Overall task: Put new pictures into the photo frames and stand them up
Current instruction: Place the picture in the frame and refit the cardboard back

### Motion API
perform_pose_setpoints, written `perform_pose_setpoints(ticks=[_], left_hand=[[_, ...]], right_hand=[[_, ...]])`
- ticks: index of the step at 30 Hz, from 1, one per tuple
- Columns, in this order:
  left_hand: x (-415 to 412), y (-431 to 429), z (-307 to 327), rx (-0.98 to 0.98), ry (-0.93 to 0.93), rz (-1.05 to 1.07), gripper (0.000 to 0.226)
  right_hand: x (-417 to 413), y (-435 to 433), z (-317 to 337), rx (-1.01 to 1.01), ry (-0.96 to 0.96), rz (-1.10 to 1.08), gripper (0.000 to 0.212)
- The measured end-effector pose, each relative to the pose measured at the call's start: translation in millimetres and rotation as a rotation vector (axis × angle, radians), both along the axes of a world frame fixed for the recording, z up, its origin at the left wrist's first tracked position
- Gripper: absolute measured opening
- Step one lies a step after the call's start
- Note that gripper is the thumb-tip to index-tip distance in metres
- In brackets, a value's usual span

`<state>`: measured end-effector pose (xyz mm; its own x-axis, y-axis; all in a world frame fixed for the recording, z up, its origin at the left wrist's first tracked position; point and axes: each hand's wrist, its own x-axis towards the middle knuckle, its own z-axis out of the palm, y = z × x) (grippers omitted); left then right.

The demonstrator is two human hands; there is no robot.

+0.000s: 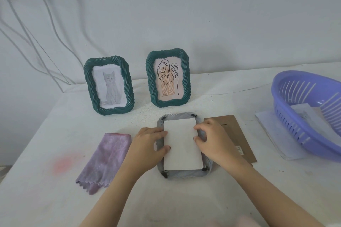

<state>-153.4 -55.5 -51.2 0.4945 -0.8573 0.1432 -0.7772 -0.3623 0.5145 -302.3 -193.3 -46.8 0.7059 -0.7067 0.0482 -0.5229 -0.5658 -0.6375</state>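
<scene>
A grey photo frame (181,173) lies face down on the white table, small black tabs at its corners. A white picture sheet (181,144) rests blank side up in its back opening. My left hand (147,145) pinches the sheet's left edge between fingers and thumb. My right hand (215,139) pinches the sheet's right edge, partly covering the frame's right side. The brown backing board (238,134) lies flat just right of the frame, half under my right hand. Two green twisted frames stand at the back: one with a cat picture (108,86), one with a leaf drawing (168,79).
A folded purple cloth (103,160) lies left of the frame. A purple plastic basket (311,114) sits at the right edge, tilted over white paper sheets (273,132). White cables (36,46) hang on the wall at left. A pink stain (62,164) marks the table.
</scene>
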Motion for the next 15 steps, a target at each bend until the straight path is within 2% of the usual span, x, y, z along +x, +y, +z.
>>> perform_pose_setpoints(ticks=[10,13,15], left_hand=[[0.4,5.0,-5.8,-0.034,0.082,0.000,0.044],[0.7,5.2,-6.1,-0.031,0.097,-0.001,0.044],[-0.4,5.8,-6.1,-0.039,0.100,-0.006,0.044]], right_hand=[[-1.9,1.3,-0.1,0.016,-0.031,0.020,0.033],[-8.5,2.2,5.8,-0.015,-0.088,-0.068,0.030],[-15.8,0.4,11.4,-0.109,-0.040,-0.197,0.029]])
